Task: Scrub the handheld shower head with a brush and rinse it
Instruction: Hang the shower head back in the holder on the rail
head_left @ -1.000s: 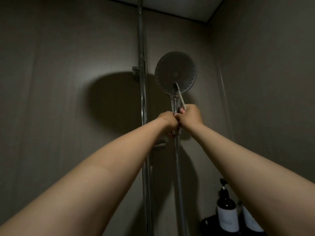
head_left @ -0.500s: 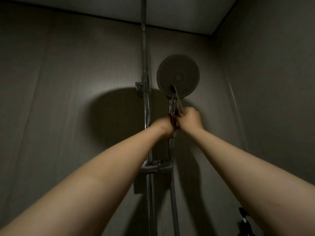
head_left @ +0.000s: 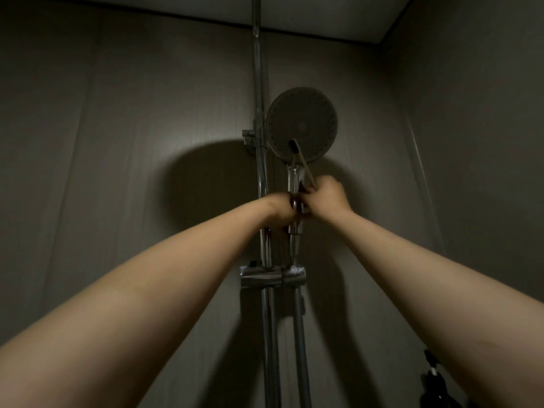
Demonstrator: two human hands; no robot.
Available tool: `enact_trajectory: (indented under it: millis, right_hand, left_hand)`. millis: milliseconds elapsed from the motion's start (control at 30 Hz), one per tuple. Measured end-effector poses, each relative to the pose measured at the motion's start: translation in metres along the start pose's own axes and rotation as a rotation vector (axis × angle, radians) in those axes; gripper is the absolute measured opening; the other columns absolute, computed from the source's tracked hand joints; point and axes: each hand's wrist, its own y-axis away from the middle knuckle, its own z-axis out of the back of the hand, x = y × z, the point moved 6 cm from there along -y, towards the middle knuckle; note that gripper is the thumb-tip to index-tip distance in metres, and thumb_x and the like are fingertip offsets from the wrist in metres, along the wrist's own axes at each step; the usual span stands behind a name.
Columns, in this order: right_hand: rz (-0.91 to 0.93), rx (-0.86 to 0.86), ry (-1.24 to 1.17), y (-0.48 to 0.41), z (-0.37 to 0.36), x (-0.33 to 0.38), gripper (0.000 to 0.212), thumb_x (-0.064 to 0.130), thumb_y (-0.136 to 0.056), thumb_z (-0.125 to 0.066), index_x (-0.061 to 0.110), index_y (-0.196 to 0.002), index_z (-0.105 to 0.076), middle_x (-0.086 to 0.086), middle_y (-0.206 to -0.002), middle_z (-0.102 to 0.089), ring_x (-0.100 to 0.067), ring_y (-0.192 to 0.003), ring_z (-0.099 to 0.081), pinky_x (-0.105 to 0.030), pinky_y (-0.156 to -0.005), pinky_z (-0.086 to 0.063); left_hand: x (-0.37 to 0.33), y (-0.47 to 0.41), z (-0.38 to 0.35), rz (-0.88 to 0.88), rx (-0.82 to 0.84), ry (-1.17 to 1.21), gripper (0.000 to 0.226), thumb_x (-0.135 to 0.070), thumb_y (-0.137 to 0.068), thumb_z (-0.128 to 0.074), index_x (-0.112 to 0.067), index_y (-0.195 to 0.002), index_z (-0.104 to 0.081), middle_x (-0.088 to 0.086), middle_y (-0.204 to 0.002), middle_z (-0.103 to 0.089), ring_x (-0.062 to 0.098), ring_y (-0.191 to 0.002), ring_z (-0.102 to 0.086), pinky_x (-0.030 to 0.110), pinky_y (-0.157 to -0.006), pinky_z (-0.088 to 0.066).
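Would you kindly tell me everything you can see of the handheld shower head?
The shower head has a round, dark grey face with rings of small nozzles, set upright atop a shiny chrome handle, facing the camera beside the vertical rail. The left hand grips the handle; the right hand holds a thin brush whose dark tip touches the face's lower edge. A metal hose hangs below. No water shows.

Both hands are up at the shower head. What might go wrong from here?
The thin brush, held at its end by the right hand, may flex and skid off the shower head. The left hand grips the chrome handle; a wet slip might drop it. Dim light may hide missed spots.
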Motion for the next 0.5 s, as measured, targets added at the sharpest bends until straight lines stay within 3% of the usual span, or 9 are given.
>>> enact_trajectory:
  millis: [100,200,367,500]
  right_hand:
    - [0.011,0.014,0.010,0.006,-0.003,-0.003,0.007,0.014,-0.090,-0.057,0.013,-0.083,-0.056,-0.013,-0.089,-0.059,-0.034,-0.093,-0.062,-0.043,-0.081,-0.052]
    - [0.023,0.006,0.008,0.011,-0.002,-0.007,0.028,0.013,-0.088,-0.059,0.017,-0.062,-0.049,-0.013,-0.082,-0.059,-0.034,-0.089,-0.063,-0.041,-0.076,-0.053]
    - [0.057,-0.004,-0.016,0.020,0.002,-0.007,0.038,0.012,-0.085,-0.061,0.023,-0.052,-0.046,-0.013,-0.074,-0.059,-0.038,-0.083,-0.065,-0.051,-0.076,-0.055]
    - [0.089,0.007,0.029,0.020,0.005,-0.002,0.037,0.011,-0.087,-0.058,0.021,-0.054,-0.044,-0.004,-0.063,-0.053,-0.032,-0.076,-0.060,-0.041,-0.068,-0.051]
  left_hand:
    - [0.002,0.004,-0.006,-0.025,-0.002,0.017,0.034,-0.023,-0.095,-0.052,-0.004,-0.123,-0.053,0.011,-0.103,-0.053,0.024,-0.094,-0.052,0.034,-0.081,-0.048]
    - [0.002,0.006,-0.010,-0.059,-0.020,-0.048,0.030,-0.021,-0.095,-0.051,-0.003,-0.118,-0.056,0.012,-0.099,-0.055,0.025,-0.090,-0.053,0.024,-0.064,-0.042]
    - [-0.003,0.012,-0.011,-0.117,-0.100,-0.140,0.028,-0.014,-0.095,-0.051,-0.005,-0.122,-0.054,0.018,-0.120,-0.059,0.031,-0.112,-0.055,0.026,-0.084,-0.038]
    - [0.001,0.009,-0.011,-0.099,-0.079,-0.110,0.023,-0.012,-0.094,-0.050,-0.007,-0.117,-0.056,0.016,-0.115,-0.061,0.025,-0.099,-0.057,0.030,-0.085,-0.042]
